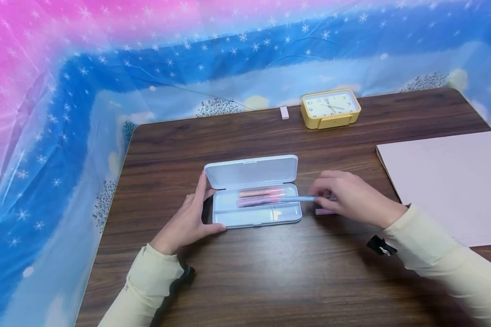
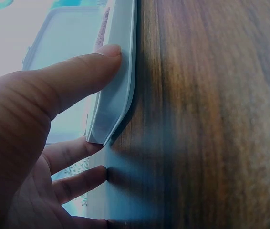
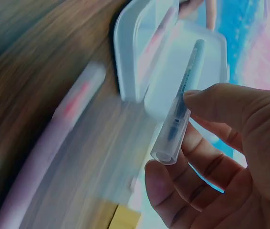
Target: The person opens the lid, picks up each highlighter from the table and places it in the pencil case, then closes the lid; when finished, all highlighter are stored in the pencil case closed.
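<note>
The left hand is gripping the open case by its left end; the right hand is holding a blue pen. A clock is standing behind.

Numerals 9, 10, 11, 12, 1, 2 and 3 on the yellow clock

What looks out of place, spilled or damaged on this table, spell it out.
Nothing appears spilled or damaged. One mild oddity: a pinkish pen lies loose on the table, just right of the open pencil case, while similar pens sit inside it.
</note>
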Motion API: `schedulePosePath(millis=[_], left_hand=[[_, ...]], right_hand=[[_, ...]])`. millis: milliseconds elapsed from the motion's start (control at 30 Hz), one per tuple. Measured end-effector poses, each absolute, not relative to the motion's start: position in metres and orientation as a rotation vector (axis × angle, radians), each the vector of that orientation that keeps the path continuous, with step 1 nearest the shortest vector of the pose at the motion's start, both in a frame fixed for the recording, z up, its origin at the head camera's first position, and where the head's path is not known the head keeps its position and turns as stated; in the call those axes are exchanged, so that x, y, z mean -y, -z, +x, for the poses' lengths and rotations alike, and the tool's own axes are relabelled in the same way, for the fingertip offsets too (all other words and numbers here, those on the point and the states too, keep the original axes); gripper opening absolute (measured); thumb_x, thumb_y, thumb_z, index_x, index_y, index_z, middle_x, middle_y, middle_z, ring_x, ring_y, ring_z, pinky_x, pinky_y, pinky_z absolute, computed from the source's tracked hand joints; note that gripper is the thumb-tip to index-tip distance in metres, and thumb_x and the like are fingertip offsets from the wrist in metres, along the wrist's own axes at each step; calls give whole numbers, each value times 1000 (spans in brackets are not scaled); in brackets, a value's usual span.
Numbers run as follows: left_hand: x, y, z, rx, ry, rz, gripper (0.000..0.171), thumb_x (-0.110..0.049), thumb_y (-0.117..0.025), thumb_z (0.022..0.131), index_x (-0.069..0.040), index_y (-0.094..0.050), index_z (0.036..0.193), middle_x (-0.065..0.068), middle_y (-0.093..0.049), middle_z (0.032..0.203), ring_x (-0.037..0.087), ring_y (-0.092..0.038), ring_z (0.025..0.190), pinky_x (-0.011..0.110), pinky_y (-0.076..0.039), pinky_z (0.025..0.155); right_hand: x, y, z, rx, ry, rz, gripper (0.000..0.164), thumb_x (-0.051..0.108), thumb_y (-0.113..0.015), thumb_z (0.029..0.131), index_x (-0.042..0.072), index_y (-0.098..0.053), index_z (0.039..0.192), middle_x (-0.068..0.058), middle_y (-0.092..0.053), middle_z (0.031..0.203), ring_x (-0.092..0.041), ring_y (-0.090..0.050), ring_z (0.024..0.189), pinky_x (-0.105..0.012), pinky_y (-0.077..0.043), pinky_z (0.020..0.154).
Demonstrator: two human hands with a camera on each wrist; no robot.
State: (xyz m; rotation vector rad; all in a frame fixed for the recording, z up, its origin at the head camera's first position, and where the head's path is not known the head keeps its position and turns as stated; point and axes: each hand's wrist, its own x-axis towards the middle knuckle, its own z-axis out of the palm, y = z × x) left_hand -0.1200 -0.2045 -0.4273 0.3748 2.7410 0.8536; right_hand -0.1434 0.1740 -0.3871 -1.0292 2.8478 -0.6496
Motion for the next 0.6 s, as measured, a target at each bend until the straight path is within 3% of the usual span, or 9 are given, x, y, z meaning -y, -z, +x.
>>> schedulePosePath(millis=[233, 600], left_hand=[[206, 427, -120, -2745, -851, 373, 136, -39, -85, 75, -28, 25, 153, 5, -45, 154, 32, -30, 145, 58, -29, 116], [206, 426, -119, -2742, -856, 375, 136, -39, -85, 75, -29, 26, 153, 4, -44, 154, 32, -31, 144, 58, -30, 116]], right_hand=[[-131, 391, -145, -2790, 644, -1102, 12, 14, -70, 89, 17, -73, 100, 5, -65, 98, -8, -59, 82, -30, -53, 73], [-72, 399, -149, -2749, 585, -1182, 6, 12, -69, 88, 17, -71, 91, 3, -62, 88, -12, -53, 72, -29, -49, 66]])
